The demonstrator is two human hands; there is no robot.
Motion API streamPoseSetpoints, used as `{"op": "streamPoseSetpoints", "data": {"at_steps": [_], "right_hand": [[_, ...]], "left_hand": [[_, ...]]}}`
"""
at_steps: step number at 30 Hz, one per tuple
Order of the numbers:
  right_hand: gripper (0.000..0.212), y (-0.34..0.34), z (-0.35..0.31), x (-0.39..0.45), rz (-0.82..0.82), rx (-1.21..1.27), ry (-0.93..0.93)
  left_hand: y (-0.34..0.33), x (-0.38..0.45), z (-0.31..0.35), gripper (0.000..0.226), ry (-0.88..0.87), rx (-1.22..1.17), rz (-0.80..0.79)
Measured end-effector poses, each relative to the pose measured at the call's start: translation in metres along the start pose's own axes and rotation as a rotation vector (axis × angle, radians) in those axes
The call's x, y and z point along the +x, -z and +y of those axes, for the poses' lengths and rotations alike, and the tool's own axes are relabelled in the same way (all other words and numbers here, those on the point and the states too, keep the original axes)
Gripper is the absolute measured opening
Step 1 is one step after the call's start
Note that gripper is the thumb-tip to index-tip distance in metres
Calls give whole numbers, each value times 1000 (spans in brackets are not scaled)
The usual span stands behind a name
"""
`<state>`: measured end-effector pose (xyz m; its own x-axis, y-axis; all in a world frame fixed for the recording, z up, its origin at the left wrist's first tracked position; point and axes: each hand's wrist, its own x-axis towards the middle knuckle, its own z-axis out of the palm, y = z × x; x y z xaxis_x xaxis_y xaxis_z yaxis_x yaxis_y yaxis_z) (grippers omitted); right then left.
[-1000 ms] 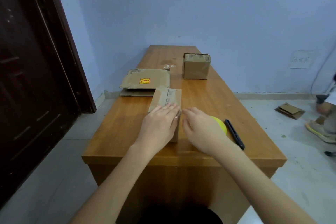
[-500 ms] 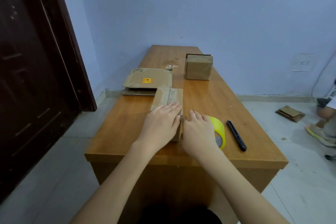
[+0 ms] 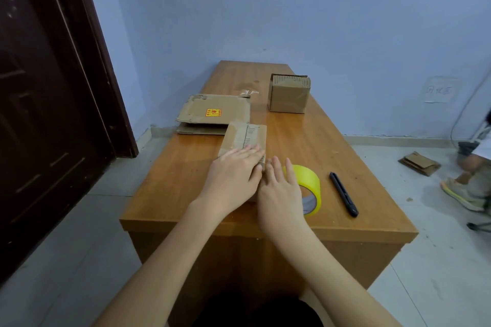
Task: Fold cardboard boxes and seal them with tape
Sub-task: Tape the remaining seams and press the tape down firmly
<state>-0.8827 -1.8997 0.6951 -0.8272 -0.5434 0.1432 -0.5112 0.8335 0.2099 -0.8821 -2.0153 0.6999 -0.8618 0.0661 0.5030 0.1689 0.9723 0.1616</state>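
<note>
Both hands spread flat: left hand (image 3: pixel 233 178) presses flat box (image 3: pixel 243 141), long axis toward far edge of surface (image 3: pixel 186 167); right hand (image 3: pixel 281 191) apparently beside it, nearer tape roll (image 3: pixel 309 188).

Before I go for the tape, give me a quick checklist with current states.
1. Flat box held down: ok, left hand lies flat on its near end.
2. Right hand free: ok, open, holding nothing.
3. Yellow tape roll reachable: ok, just right of the right hand.
4. Loose tape end findable: cannot tell.
5. Black cutter at hand: ok, lying right of the roll on the table.
6. Box flaps folded for sealing: not ok, it lies flat.
</note>
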Motion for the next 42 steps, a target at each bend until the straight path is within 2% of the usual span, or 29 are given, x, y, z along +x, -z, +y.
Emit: {"op": "streamPoseSetpoints", "data": {"at_steps": [4,9,16,21,24,27,29,32,34,37,40,42], "right_hand": [[60,5,7,4,-16,36,-33],[58,11,11,6,45,154,-90],[63,7,2,1,-49,31,-47],[58,9,6,5,63,149,-120],[59,9,4,0,30,152,-88],[47,23,28,-4,-14,255,-39],[39,38,59,-5,20,377,-109],[33,44,111,2,149,356,-328],[28,29,136,11,56,307,-424],[23,-10,154,16,-111,239,-452],[40,-43,156,12,-143,153,-446],[35,-53,151,10,-157,130,-444]], "left_hand": [[1,0,-2,44,-2,5,-19],[1,1,-2,44,4,-12,-36],[2,1,-2,42,9,-38,-37],[1,1,-4,45,13,-24,-58],[2,1,-3,49,15,-16,-69],[3,0,-3,49,16,-17,-66],[5,-1,-3,47,8,-30,-62],[12,-1,3,43,-4,-48,-73],[19,2,7,43,-8,-6,-121],[28,6,6,48,-11,57,-196],[31,9,8,44,-24,102,-224],[32,10,12,34,-60,140,-210]]}}
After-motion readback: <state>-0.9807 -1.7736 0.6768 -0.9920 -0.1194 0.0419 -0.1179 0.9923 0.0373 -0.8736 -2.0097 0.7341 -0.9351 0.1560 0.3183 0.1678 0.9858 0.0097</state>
